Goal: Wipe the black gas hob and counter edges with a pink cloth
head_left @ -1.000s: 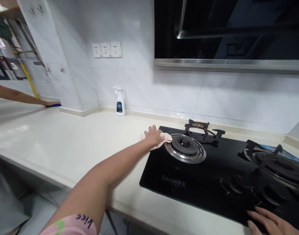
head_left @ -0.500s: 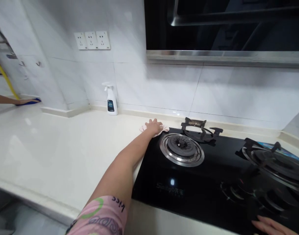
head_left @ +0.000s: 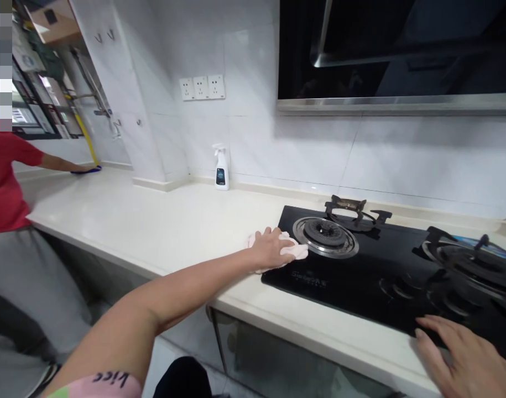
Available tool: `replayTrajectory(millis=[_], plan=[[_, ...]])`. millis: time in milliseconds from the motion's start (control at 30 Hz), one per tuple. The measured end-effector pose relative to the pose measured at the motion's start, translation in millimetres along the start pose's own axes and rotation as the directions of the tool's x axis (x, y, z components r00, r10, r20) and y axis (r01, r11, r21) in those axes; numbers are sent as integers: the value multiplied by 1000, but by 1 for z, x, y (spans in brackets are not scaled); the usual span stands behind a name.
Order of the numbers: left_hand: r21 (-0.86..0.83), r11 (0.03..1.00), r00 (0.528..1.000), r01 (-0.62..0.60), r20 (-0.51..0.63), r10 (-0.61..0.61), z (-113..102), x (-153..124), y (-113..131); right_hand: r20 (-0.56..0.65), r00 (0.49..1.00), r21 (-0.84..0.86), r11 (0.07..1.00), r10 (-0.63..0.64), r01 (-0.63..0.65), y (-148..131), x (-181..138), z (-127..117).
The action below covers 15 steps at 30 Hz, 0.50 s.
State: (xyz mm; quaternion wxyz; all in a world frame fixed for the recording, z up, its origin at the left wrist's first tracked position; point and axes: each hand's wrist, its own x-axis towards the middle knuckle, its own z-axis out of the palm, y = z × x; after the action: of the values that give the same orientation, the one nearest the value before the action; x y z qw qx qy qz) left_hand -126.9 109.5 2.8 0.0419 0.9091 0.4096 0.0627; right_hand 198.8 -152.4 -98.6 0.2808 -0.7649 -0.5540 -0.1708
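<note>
My left hand (head_left: 271, 250) presses a pale pink cloth (head_left: 297, 252) down over the left edge of the black gas stove (head_left: 344, 287), partly on the counter. The fingers are bent over the cloth, which bunches out on both sides. Beside it sits the left burner (head_left: 325, 235) with its steel ring, its pan support (head_left: 348, 215) standing behind, off the burner. At the stove's front edge, my right hand (head_left: 464, 354) rests with thumb and fingers apart, holding nothing.
A white spray bottle (head_left: 222, 172) stands against the tiled wall. Above the stove hangs a black range hood (head_left: 385, 55). At far left, a co-worker in a red shirt (head_left: 4, 182) lays a hand on a blue cloth (head_left: 87, 169) on the pale counter (head_left: 153, 221).
My left hand has drawn the cloth from the stove's back left corner towards the front along its left edge. The view has shifted left, bringing more of the co-worker and my right hand into sight.
</note>
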Motion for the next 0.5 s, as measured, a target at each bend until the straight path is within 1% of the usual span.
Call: replayTrajectory(millis=[100, 233, 333, 400, 467, 500], plan=[[-21, 998, 998, -57, -12, 57, -3, -44, 11, 17, 1000, -10, 1000, 6, -6, -10, 1, -8], [-5, 993, 993, -122, -6, 122, -7, -84, 17, 43, 999, -31, 999, 28, -27, -10, 2, -10], [-2, 984, 984, -177, -16, 177, -6, -104, 11, 43, 999, -24, 1000, 10, -9, -9, 1, -8], [-37, 978, 978, -206, -38, 204, -6, -114, 3, 37, 999, -16, 1000, -9, 10, -11, 1, -7], [-151, 967, 978, -206, -66, 198, -10, -118, -6, 21, 1000, -16, 1000, -12, 12, -14, 0, -7], [-245, 952, 982, -181, -91, 163, -14, -117, -9, 11, 1000, -19, 1000, -7, 7, -16, 0, -7]])
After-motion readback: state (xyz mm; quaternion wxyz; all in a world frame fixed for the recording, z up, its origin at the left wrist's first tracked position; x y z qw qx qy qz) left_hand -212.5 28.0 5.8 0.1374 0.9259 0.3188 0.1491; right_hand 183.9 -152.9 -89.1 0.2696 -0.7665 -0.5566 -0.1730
